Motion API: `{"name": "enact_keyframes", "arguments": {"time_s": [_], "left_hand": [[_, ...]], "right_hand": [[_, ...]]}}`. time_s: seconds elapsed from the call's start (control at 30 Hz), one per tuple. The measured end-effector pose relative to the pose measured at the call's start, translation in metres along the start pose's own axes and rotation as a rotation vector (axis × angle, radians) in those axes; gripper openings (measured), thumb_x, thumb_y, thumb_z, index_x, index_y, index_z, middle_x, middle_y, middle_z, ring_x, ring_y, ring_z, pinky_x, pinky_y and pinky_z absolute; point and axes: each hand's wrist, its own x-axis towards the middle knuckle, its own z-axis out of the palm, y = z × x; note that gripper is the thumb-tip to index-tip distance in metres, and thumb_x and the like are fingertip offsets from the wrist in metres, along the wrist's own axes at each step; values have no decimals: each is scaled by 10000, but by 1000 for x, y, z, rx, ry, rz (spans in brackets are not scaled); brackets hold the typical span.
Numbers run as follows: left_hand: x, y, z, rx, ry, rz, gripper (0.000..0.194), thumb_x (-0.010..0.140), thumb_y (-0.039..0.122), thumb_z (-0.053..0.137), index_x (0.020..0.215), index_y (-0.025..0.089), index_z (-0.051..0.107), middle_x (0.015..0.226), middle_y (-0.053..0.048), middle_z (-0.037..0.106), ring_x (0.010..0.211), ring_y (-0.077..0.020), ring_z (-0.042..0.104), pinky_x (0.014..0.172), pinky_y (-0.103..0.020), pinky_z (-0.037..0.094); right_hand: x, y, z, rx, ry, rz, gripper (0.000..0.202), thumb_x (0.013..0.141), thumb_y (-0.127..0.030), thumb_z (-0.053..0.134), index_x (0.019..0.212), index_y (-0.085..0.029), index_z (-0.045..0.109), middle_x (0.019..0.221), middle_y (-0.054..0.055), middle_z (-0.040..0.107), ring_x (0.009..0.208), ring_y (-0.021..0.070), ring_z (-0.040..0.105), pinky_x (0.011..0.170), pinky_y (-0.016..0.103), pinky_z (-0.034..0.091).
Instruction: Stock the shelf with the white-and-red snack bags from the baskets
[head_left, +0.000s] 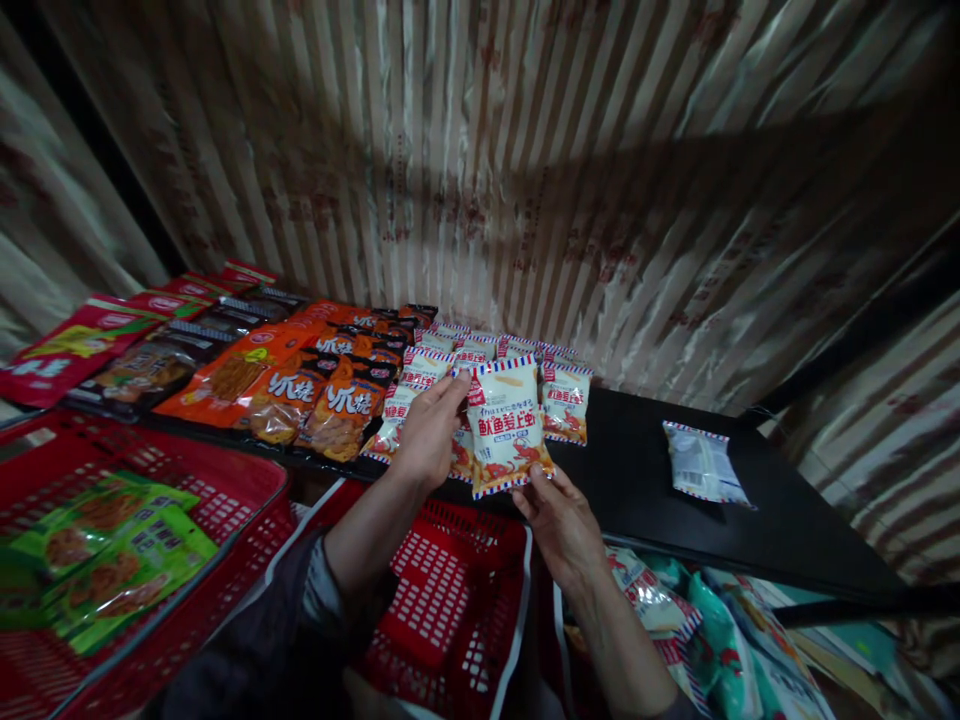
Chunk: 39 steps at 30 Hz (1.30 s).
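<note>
Got a white puffed-snack bag [508, 425] held up by 2 bare hands, printed side out: red Chinese lettering, shrimp pictures, red-and-blue striped edges. Pinching its upper left corner with the thumb and fingers of the left hand [431, 430], closed on the wrapper. Gripping the lower right corner between the thumb and fingertips of the right hand [562, 520], also closed on it. So yeah, holding it right between both hands, above the front edge of a black shelf [622, 475].

Can see matching white bags [566, 400] lined up just behind and beside the left hand, partly hidden by the fingers and the held bag. Spotted 1 lone snack bag [703, 465] too, lying on the shelf well off to the right of the right hand, seemingly back side up.

Looking left of the left hand, got orange-and-black snack bags [345, 400] nearest, then dark brown snack bags [142, 370], then red snack bags [75, 345] farthest out. Below and between the hands, see a red perforated basket [431, 590]. Down to the left of the left hand, got another red basket [255, 500] with bright green snack packets [150, 560] in it. Near the right forearm, lower right, see more white bags [645, 590] and teal packages [724, 640]. Behind both hands, got wrinkled striped sheeting [480, 200].
</note>
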Motion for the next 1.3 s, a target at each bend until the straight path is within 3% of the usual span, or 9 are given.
{"name": "enact_keyframes", "arguments": {"time_s": [0.37,0.63,1.0,1.17,1.3], "left_hand": [[6,2,-12,199,86,77,251,719,292,649,520,176,549,510,50,516,477,-74,425,514,-209,352],[6,1,-12,199,100,80,259,737,293,633,525,178,537,509,48,510,463,-71,395,496,-211,328],[9,-1,-17,184,113,67,238,757,261,638,546,168,575,513,46,515,474,-64,418,485,-193,340],[11,7,-21,215,36,-30,74,706,233,667,688,161,673,640,1,646,554,-84,535,531,-196,419],[13,25,-31,351,-71,-57,253,622,250,753,857,158,737,763,-31,711,642,-110,591,595,-218,477]], "right_hand": [[-3,-5,-3,-125,-19,-47,342,467,-330,927,696,-163,736,618,-21,668,501,61,572,477,159,502],[-3,-5,-2,-121,2,-90,317,477,-329,919,690,-178,737,643,-18,676,507,58,548,482,172,484],[-3,0,0,-115,0,-89,332,497,-371,912,713,-191,735,701,-14,690,581,70,574,515,170,496],[-1,-2,-2,-118,27,-142,352,508,-379,906,761,-211,728,761,-25,691,621,69,574,530,159,490],[-1,-2,-4,-160,-24,-150,333,569,-396,876,810,-220,730,779,-20,696,623,73,564,533,165,482]]}}
